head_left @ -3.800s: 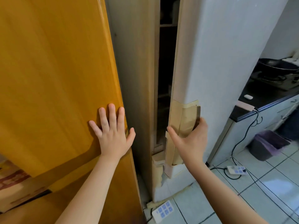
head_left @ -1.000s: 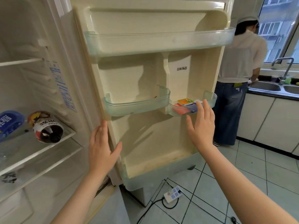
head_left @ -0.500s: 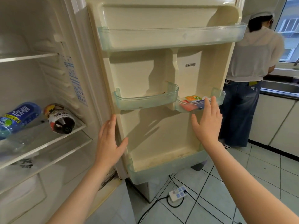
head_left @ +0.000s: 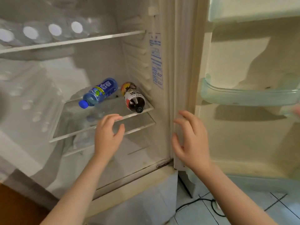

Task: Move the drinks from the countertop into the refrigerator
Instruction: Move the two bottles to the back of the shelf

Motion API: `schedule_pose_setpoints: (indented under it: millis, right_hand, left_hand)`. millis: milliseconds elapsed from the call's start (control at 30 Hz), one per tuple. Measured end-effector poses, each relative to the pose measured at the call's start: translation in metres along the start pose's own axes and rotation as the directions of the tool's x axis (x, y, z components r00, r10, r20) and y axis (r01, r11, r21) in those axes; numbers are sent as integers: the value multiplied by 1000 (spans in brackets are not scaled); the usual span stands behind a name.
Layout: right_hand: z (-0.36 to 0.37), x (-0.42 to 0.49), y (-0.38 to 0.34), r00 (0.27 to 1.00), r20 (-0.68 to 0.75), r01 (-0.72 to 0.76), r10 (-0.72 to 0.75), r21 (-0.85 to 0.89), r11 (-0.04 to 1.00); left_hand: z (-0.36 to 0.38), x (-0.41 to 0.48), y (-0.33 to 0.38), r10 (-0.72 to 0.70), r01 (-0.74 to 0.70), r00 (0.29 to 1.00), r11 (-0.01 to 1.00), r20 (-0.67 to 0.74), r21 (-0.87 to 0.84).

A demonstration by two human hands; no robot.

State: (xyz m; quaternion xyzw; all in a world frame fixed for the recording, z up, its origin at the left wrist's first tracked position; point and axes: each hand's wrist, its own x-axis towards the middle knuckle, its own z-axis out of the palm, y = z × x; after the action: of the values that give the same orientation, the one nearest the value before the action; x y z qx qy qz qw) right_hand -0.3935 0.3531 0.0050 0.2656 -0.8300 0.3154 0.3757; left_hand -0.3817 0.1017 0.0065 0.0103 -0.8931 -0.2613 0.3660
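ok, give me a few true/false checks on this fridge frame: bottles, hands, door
1. The blue bottle and the dark bottle both lie on their sides on the glass shelf. True.
2. The blue bottle has a black cap. False: its cap is blue; the black cap is on the dark bottle.
3. The left hand and the right hand hold nothing. True.
4. The fridge door is closed. False: it stands open.
5. The dark bottle lies left of the blue bottle. False: it lies to the right, nearer the fridge's side wall.
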Motion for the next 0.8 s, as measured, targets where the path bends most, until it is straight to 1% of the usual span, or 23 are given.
schedule_pose_setpoints:
  millis: [67, 133, 167, 233, 367, 433, 500, 600, 700, 800]
  right_hand:
    - [33, 15, -9, 983, 183, -19, 19, -6, 1000]
    - [65, 30, -14, 940, 335, -58, 68, -41, 997]
    - [81, 39, -15, 915, 388, -92, 106, -56, 994]
    - [109, 57, -15, 875, 449, -161, 179, -78, 984]
    - [151, 90, -10, 804, 510, -305, 306, -89, 948]
    - [167, 99, -9, 792, 501, -361, 350, -79, 929]
    - [179, 103, -11, 822, 429, -397, 375, -42, 917]
    - [192, 104, -11, 863, 305, -427, 403, 15, 904]
    - [198, 105, -10, 906, 231, -381, 354, 85, 921]
    - [202, 102, -8, 940, 165, -324, 300, 148, 934]
  left_hand:
    - [-8, 5, -24, -87, 87, 996, 996, -24, 14]
    - [-14, 12, -46, -170, 171, 985, 985, -42, 18]
    - [-16, 17, -57, -213, 214, 975, 977, -59, 20]
    - [-18, 32, -79, -298, 302, 950, 953, -89, 24]
    - [-18, 68, -119, -417, 422, 900, 907, -125, 12]
    - [-16, 84, -138, -467, 472, 873, 882, -141, 0]
    - [-12, 99, -154, -496, 501, 858, 865, -136, 4]
    - [-3, 120, -176, -517, 519, 853, 855, -71, 11]
    - [5, 137, -194, -530, 530, 848, 848, -8, 28]
    - [15, 146, -203, -546, 546, 838, 837, -26, 22]
